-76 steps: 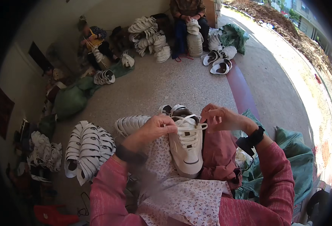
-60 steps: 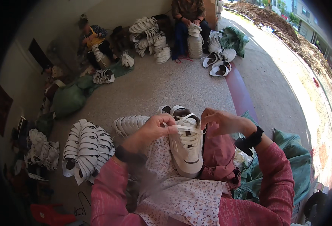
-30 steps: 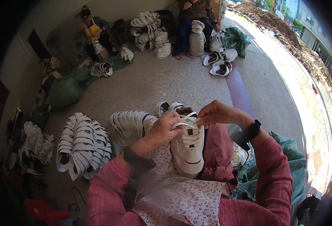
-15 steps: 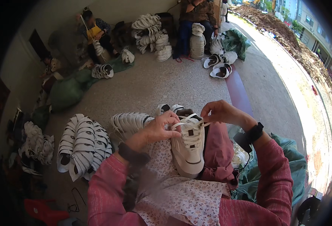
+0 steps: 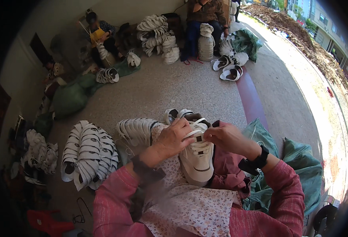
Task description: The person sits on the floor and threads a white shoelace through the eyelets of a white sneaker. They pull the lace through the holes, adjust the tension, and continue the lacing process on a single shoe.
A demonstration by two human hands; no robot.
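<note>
A white sneaker [image 5: 198, 165] with dark accents stands between my knees, its toe toward me. Cream shoelaces [image 5: 199, 149] cross over its tongue. On the left side of the lacing, my left hand [image 5: 173, 137] is closed, thumb and fingers pinching a lace. My right hand [image 5: 226, 138] is closed too, its fingertips together at the upper right eyelets with lace at them. Between the two hands a loop of lace stands up over the tongue. The sneaker's collar is partly hidden behind my hands. A floral apron [image 5: 193, 205] covers my lap.
Nested stacks of white shoe uppers [image 5: 89, 152] stand on the floor at my left, with another row [image 5: 137, 130] beside my knee. Green sacks [image 5: 302, 170] lie at my right. A red plastic object [image 5: 49, 222] is at lower left. Two co-workers [image 5: 205, 19] sit at the back among more uppers.
My right hand has come down and left, closer to the sneaker's lacing. My left hand has shifted slightly, still pinching lace. The sneaker stays in place.
</note>
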